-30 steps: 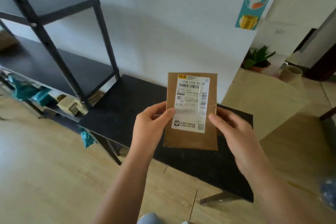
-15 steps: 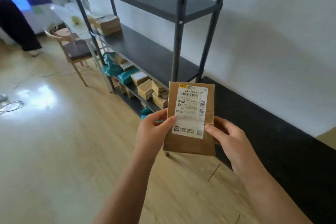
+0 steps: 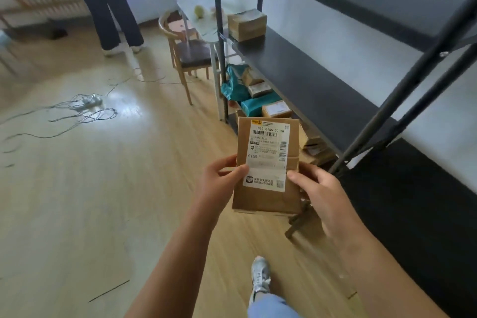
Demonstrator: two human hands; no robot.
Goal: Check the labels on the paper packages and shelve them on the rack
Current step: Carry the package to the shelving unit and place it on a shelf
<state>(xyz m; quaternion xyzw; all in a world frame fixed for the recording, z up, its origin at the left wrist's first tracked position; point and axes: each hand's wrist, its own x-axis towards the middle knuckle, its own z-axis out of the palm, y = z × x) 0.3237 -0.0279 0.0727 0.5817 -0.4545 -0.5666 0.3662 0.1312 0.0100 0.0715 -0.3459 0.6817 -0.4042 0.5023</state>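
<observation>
Cables (image 3: 77, 108) lie loose on the wood floor (image 3: 103, 201) at far left, with a power strip among them. Behind them a standing person (image 3: 108, 2) is cut off at the top edge, and just right of that a wooden chair (image 3: 188, 51) sits beside the rack's end post. At centre I see my left hand (image 3: 219, 183) clamped on the left edge of the paper package (image 3: 265, 199), thumb on the front face. The package is upright, held in the air over the floor in front of the rack's lower shelves, its white label (image 3: 268, 157) facing me; I read "G155" on it. My right hand (image 3: 320, 193) grips the right edge, thumb tip touching the label's side. Below, one grey shoe (image 3: 260, 273) is on the floor. The rack (image 3: 309, 80) runs along the wall on the right: a cardboard box (image 3: 246, 24) on the middle shelf's far end, brown and teal parcels (image 3: 260, 103) packed on the bottom shelf.
</observation>
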